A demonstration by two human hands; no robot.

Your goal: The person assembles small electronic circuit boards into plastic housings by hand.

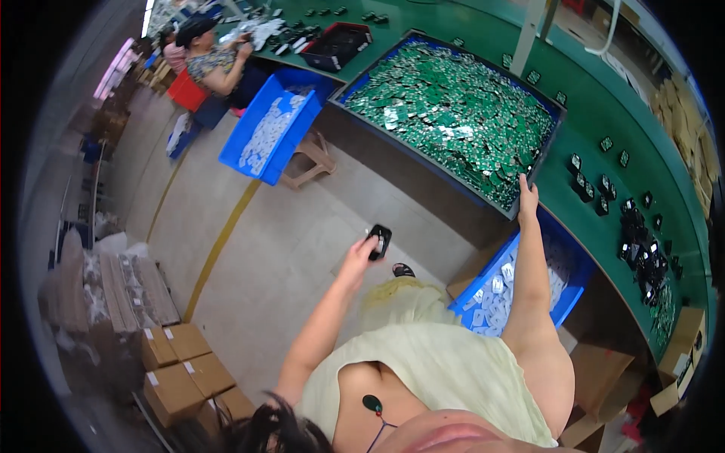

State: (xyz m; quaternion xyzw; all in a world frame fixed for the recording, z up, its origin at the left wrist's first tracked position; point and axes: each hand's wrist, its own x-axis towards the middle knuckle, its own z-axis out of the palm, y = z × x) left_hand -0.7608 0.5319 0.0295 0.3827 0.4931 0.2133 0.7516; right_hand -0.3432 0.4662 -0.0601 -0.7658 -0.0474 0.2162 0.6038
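In my left hand (361, 258), out over the floor, is a small black plastic casing (383, 237) with rounded corners; the fingers are closed on it. My right arm reaches forward to a large shallow tray (430, 160) with a dark rim, heaped with small green circuit boards (453, 113). At the tray's near right corner my right hand (529, 199) grips the rim, some of its fingers hidden. Below the right forearm stands a blue bin (572, 300) of white plastic parts (495, 302).
Green workbench (585, 192) curves along the right, bearing black casings (642, 253). Another blue bin (253, 124) of white parts sits by a brown stool (311, 160). A person (215, 64) works at the far left. Cardboard boxes (177, 385) are stacked at lower left.
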